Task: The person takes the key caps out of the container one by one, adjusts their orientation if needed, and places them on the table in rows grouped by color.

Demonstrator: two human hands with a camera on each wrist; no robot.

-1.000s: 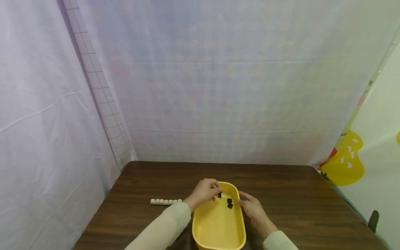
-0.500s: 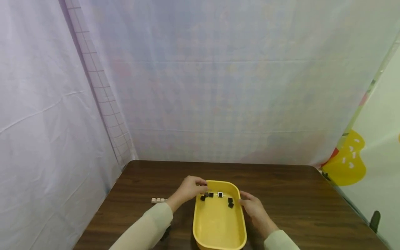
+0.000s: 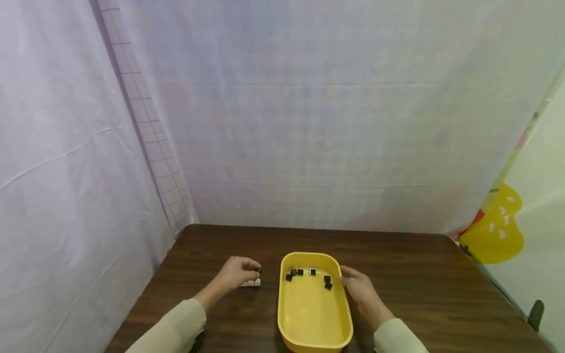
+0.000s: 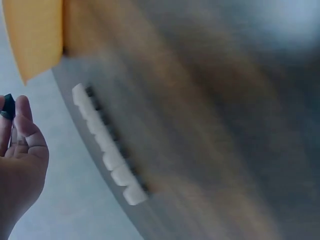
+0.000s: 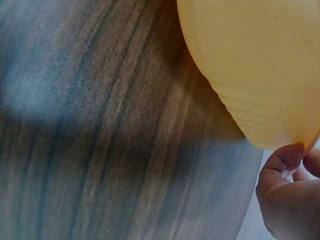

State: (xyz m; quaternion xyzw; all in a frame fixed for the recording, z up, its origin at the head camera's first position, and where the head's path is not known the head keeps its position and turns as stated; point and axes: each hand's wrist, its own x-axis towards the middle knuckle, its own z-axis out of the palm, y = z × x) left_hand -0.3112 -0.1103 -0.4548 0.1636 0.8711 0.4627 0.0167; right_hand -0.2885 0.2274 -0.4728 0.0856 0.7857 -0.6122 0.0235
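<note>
Left hand point(image 3: 235, 273): pinching a black keycap point(image 4: 8, 106) between thumb and fingers, hovering near the row of white keycaps point(image 4: 105, 142).
Right hand point(image 3: 359, 292): gripping the yellow tub point(image 3: 314, 314) by its right rim.
Tub: standing on the wood-grain table point(image 3: 397, 262).
Loose dark keycaps point(image 3: 300, 272): lying inside, towards the tub's far end.

In the head view, the left sleeve point(image 3: 172, 327) at seven o'clock and the right sleeve point(image 3: 398, 337) at five match: pale cream, faintly greenish, plain, each ending near the wrist; left hand point(image 3: 235, 273) and right hand point(image 3: 361, 290) are bare.
</note>
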